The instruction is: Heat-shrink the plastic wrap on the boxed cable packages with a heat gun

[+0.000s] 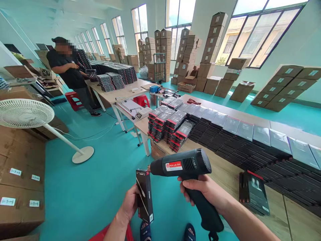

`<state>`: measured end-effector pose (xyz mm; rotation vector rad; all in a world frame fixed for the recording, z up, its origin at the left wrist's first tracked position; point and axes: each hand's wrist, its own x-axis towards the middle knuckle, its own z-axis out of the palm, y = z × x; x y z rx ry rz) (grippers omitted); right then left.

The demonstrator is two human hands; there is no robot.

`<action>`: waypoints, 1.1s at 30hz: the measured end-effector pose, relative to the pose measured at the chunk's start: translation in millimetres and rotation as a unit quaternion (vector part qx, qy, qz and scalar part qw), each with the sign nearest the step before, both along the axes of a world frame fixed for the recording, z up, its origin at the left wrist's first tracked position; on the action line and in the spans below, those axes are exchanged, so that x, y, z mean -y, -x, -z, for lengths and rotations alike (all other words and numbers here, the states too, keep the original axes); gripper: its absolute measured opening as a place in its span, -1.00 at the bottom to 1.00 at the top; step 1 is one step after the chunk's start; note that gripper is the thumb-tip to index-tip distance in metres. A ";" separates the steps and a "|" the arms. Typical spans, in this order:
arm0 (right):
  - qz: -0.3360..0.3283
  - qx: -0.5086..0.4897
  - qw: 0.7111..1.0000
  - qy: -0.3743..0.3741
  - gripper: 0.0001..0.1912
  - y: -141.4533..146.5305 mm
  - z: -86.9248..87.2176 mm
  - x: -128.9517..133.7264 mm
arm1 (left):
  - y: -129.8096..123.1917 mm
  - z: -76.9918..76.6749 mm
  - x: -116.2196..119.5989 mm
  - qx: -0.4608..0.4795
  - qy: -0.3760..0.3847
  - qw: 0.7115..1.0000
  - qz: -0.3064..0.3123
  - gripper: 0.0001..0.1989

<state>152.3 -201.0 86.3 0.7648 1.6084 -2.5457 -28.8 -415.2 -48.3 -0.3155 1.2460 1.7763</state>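
Note:
My right hand (198, 190) is wrapped round the handle of a black heat gun (187, 164) with a red and white label on its barrel. Its metal nozzle points left, at the top end of a slim black box (144, 197). That box stands upright in my left hand (130, 201), whose fingers grip its left edge and are partly hidden behind it. A cable is pictured on the box front. Nozzle and box top lie very close together; whether they touch I cannot tell. To the right, several similar black boxes (255, 192) lie on the wooden table (225, 164).
Stacked wrapped boxes (168, 120) and a long row of black boxes (238, 129) cover much of the table. A white standing fan (82, 154) and cartons (20, 187) are at left. Behind them a person (69, 67) stands at another table. A red stool (129, 232) is beneath me.

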 end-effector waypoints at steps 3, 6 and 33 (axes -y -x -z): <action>-0.018 0.000 1.000 -0.014 -0.66 4.7 -2.0 -5.8 | 0.6 3.3 0.5 -0.042 0.018 0.999 0.015 -0.96; -0.037 0.005 0.999 -0.028 -0.70 6.8 -5.4 -6.3 | 4.2 9.5 1.7 -0.043 0.024 0.999 0.009 -0.96; 0.164 0.067 0.952 0.251 -0.68 -51.8 64.1 8.8 | 7.9 5.2 4.0 0.063 -0.223 0.973 0.022 -0.56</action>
